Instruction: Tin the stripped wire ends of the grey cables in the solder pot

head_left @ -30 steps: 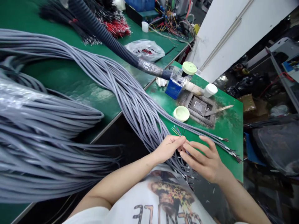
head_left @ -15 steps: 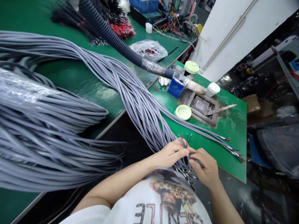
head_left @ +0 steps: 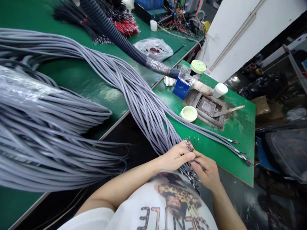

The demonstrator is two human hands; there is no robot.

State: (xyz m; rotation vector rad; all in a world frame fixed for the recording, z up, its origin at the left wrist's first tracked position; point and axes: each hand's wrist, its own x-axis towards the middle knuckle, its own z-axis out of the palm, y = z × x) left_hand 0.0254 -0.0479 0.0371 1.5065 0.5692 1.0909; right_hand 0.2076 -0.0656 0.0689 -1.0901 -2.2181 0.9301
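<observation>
Near my body, my left hand [head_left: 178, 156] is closed on a grey cable end, whose thin coloured wires [head_left: 190, 145] fan out above the fingers. My right hand [head_left: 206, 168] touches the same cable end from the right, its thumb and fingers pinched together just below the wires. A long bundle of grey cables [head_left: 141, 92] runs from the upper left down to my hands, with more stripped ends [head_left: 192, 179] hanging beneath them. Several grey cables [head_left: 208, 132] lie apart on the green board, their ends pointing right.
A solder pot [head_left: 208, 107] with a flat scraper [head_left: 230, 111] across it sits on the green board [head_left: 242, 134]. Around it are a pale green dish [head_left: 189, 113], a white cup [head_left: 220, 90] and a blue box [head_left: 181, 88] at a black hose [head_left: 120, 38]. Coiled cables [head_left: 48, 127] fill the left.
My right hand has moved slightly left and closer to my left hand at the cable end. The whole view has shifted a little.
</observation>
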